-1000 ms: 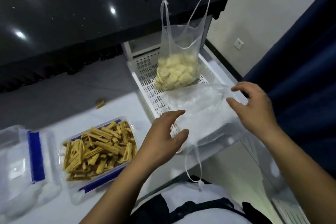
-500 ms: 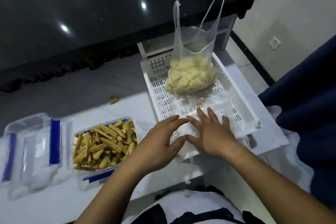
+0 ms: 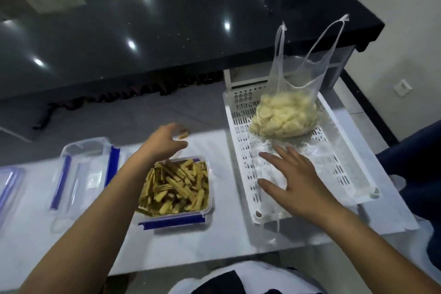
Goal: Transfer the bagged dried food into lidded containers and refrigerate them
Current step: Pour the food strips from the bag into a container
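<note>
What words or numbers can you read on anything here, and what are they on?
None can be read.
The lid has a small pale patch that may be a label; too blurred to read.
The container, the bag, the flattened bag and the tray show no writing.
The wall socket shows no writing either.

The left hand left the empty flattened bag in the white tray and reached out over the open container of yellow sticks toward a stray piece on the desk. The right hand spread flat on the bag, alone now.
</note>
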Action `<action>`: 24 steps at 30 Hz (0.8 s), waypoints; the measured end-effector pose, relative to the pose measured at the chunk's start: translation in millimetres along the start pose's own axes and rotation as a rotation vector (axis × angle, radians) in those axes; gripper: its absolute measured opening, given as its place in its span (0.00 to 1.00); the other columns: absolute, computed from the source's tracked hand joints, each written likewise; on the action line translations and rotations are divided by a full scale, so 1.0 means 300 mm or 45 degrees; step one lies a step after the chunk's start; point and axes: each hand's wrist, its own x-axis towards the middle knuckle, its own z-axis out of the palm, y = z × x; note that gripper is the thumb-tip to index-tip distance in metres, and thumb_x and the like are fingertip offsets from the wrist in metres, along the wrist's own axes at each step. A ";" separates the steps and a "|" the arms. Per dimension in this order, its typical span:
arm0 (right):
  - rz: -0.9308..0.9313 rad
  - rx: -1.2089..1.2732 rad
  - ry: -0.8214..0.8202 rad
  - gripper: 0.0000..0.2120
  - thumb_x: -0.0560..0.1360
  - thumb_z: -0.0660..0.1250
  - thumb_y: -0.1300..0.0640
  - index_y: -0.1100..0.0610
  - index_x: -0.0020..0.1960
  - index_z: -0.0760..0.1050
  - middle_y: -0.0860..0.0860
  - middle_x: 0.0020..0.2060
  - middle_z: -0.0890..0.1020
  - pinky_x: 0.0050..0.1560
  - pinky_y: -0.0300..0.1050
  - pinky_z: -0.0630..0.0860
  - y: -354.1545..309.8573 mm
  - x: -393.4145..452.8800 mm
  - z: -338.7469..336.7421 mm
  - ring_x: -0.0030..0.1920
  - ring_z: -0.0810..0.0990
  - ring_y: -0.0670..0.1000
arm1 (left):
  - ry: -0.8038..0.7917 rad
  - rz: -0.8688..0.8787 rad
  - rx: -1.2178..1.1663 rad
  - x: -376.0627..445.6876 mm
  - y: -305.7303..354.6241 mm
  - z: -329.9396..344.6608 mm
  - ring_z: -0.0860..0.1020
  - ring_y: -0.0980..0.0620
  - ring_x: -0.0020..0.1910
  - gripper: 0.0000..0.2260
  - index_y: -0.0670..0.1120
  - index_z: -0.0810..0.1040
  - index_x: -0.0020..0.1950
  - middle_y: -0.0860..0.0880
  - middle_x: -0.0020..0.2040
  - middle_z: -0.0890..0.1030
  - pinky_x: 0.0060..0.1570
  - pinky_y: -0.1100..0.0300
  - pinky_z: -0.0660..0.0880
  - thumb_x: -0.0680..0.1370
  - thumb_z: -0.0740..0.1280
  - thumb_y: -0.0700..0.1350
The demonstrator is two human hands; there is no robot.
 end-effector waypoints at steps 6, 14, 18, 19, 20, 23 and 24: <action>-0.133 -0.367 -0.295 0.34 0.78 0.51 0.32 0.35 0.79 0.40 0.44 0.78 0.32 0.77 0.62 0.35 -0.117 0.015 0.155 0.77 0.27 0.50 | -0.133 0.041 0.336 0.227 -0.072 0.057 0.76 0.40 0.62 0.28 0.43 0.68 0.75 0.40 0.67 0.75 0.57 0.50 0.76 0.75 0.70 0.41; -0.111 -0.474 -0.195 0.32 0.78 0.47 0.33 0.38 0.80 0.42 0.43 0.77 0.28 0.75 0.60 0.32 -0.061 0.015 0.249 0.74 0.21 0.49 | -0.001 0.035 0.245 0.235 -0.066 0.043 0.80 0.44 0.50 0.11 0.44 0.82 0.57 0.43 0.54 0.83 0.51 0.49 0.80 0.75 0.71 0.40; -0.084 -0.445 -0.192 0.31 0.79 0.48 0.33 0.38 0.80 0.44 0.41 0.77 0.28 0.76 0.59 0.34 -0.065 0.012 0.245 0.74 0.23 0.48 | 0.125 0.162 -0.081 0.050 -0.007 -0.008 0.80 0.51 0.53 0.14 0.47 0.80 0.62 0.51 0.53 0.83 0.54 0.55 0.77 0.76 0.73 0.44; -0.080 -0.436 -0.184 0.31 0.79 0.47 0.33 0.39 0.80 0.45 0.41 0.77 0.29 0.76 0.58 0.35 -0.064 0.013 0.246 0.75 0.24 0.48 | 0.134 0.194 -0.144 -0.021 0.001 -0.014 0.80 0.54 0.53 0.15 0.49 0.79 0.63 0.53 0.53 0.82 0.54 0.58 0.77 0.76 0.73 0.44; -0.079 -0.427 -0.174 0.32 0.78 0.45 0.32 0.39 0.80 0.47 0.41 0.77 0.30 0.77 0.58 0.35 -0.066 0.013 0.245 0.76 0.25 0.47 | 0.142 0.219 -0.188 -0.096 0.004 -0.014 0.79 0.58 0.53 0.16 0.51 0.79 0.64 0.56 0.52 0.82 0.55 0.62 0.76 0.76 0.73 0.45; -0.064 -0.399 -0.160 0.36 0.73 0.38 0.31 0.40 0.80 0.48 0.41 0.78 0.31 0.78 0.57 0.38 -0.070 0.016 0.250 0.77 0.28 0.47 | 0.191 0.218 -0.216 -0.301 -0.006 0.015 0.76 0.63 0.55 0.18 0.56 0.76 0.65 0.61 0.54 0.80 0.56 0.66 0.72 0.77 0.72 0.46; -0.062 -0.403 -0.160 0.36 0.73 0.38 0.31 0.40 0.80 0.48 0.41 0.78 0.31 0.78 0.58 0.38 -0.070 0.017 0.253 0.77 0.28 0.47 | 0.222 0.219 -0.191 -0.345 -0.019 0.038 0.76 0.62 0.56 0.18 0.57 0.76 0.66 0.61 0.56 0.80 0.57 0.64 0.73 0.77 0.72 0.46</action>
